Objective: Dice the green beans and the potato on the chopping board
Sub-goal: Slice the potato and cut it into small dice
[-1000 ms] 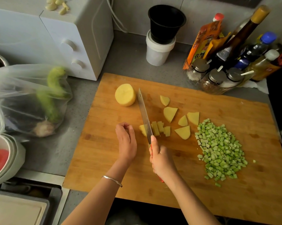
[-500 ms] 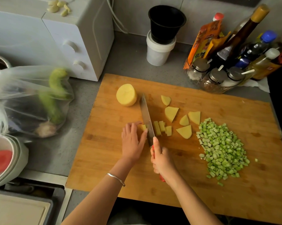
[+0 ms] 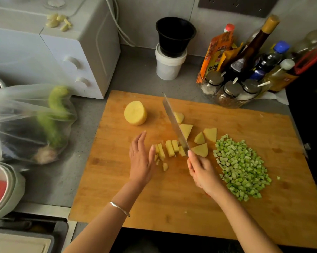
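On surface: chopping board. Mid-board: potato sticks. From sticks: potato half at 11 o'clock, potato wedges at 2 o'clock, diced beans at 3 o'clock. Between sticks and wedges: knife. Behind board: stacked tubs at 12 o'clock, bottles at 1 o'clock, knobbed appliance at 10 o'clock. Beside board at 9 o'clock: bag.

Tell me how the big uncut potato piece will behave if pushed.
The potato piece looks solid, so probably stiff and heavy for its size. Its rounded flank may let it rock or roll. Peeled, it is likely slippery.
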`<state>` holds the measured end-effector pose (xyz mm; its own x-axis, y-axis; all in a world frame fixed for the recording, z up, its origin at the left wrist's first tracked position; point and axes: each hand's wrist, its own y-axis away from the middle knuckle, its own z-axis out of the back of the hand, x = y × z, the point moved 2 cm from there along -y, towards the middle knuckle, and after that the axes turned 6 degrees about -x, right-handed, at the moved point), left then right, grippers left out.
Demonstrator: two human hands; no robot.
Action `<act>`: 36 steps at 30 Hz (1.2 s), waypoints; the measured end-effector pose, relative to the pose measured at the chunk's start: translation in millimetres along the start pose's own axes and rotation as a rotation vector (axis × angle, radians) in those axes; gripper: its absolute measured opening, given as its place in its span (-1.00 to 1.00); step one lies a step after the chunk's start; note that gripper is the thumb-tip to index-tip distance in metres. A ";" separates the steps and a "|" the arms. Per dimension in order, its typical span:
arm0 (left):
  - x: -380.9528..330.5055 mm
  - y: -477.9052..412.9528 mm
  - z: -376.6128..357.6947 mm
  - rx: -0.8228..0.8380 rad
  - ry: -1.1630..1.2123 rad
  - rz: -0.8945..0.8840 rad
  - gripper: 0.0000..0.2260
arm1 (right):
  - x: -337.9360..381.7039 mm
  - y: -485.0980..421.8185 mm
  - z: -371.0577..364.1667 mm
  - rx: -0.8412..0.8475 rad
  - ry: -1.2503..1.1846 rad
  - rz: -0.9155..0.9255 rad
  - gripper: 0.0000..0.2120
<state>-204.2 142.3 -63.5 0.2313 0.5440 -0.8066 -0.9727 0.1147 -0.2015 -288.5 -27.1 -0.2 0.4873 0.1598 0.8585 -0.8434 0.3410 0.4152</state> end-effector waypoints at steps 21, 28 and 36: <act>-18.8 -36.4 25.8 0.460 -0.264 -0.464 -0.38 | -37.0 0.5 26.2 -0.117 0.839 0.373 -0.48; 11.4 -8.2 -19.3 0.526 -0.176 -0.193 0.12 | -42.0 -1.6 51.3 -0.278 0.397 0.187 -0.43; -1.9 -31.8 -59.7 0.514 -0.140 -0.284 -0.17 | -49.6 2.4 63.0 -0.359 0.219 0.173 -0.39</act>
<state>-172.7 88.0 -88.8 0.5128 0.5337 -0.6725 -0.7651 0.6394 -0.0760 -329.0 -92.6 -22.8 0.4154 0.4218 0.8059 -0.8036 0.5853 0.1079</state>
